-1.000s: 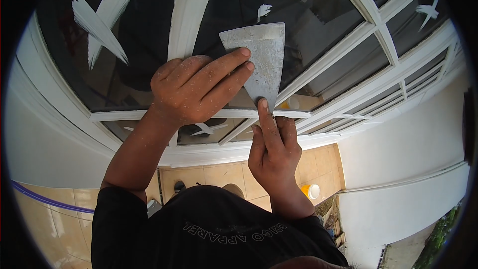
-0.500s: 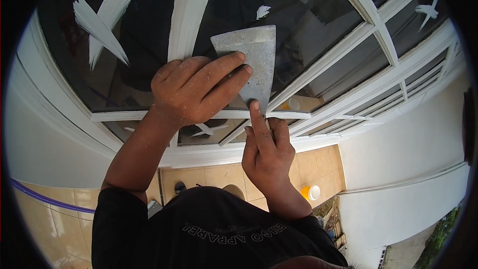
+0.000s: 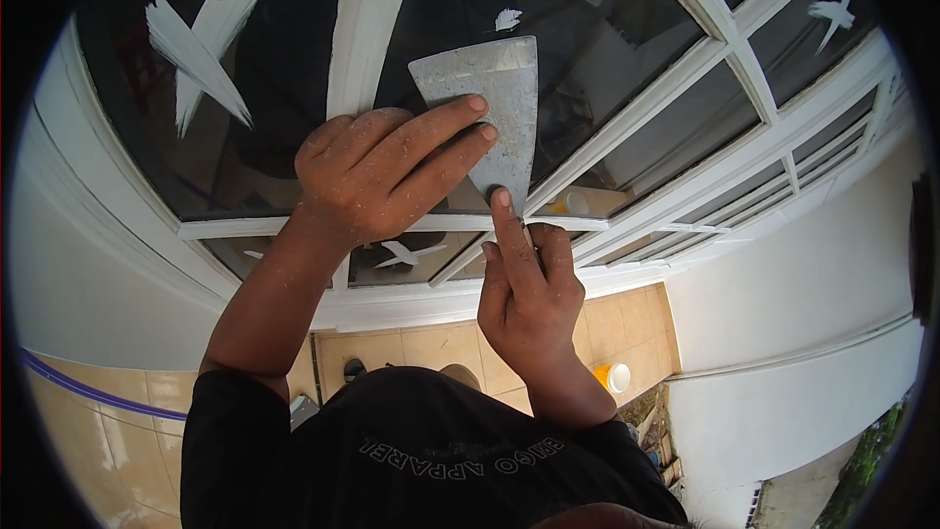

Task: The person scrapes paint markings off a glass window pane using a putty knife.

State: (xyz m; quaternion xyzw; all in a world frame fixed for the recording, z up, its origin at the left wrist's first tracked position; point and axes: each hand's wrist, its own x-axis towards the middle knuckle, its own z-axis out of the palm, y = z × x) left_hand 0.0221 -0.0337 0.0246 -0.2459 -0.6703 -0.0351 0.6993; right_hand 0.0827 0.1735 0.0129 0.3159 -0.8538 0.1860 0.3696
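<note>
My right hand (image 3: pixel 534 294) is wrapped around the handle of a wide, grey, worn scraper (image 3: pixel 509 127), its index finger stretched along the base of the blade. Two outstretched fingers of my left hand (image 3: pixel 367 171) rest on the face of the blade; its other fingers are curled and the thumb is hidden. The blade lies over a dark window pane (image 3: pixel 441 10), its broad edge upward. Just above that edge, a small white paint smear (image 3: pixel 507 19) marks the glass. Pale dust speckles my left hand.
White frame bars (image 3: pixel 362 39) divide the panes. A large white painted cross (image 3: pixel 201 54) is on the left pane, with a smaller cross (image 3: pixel 832 12) at upper right. Below are a tiled floor (image 3: pixel 627 323), a yellow container (image 3: pixel 614 377) and a purple hose (image 3: pixel 98 392).
The scraper has moved slightly up the glass, bringing its broad edge closer to the white smear. My right hand has risen a little with it; my left fingertips remain on the blade.
</note>
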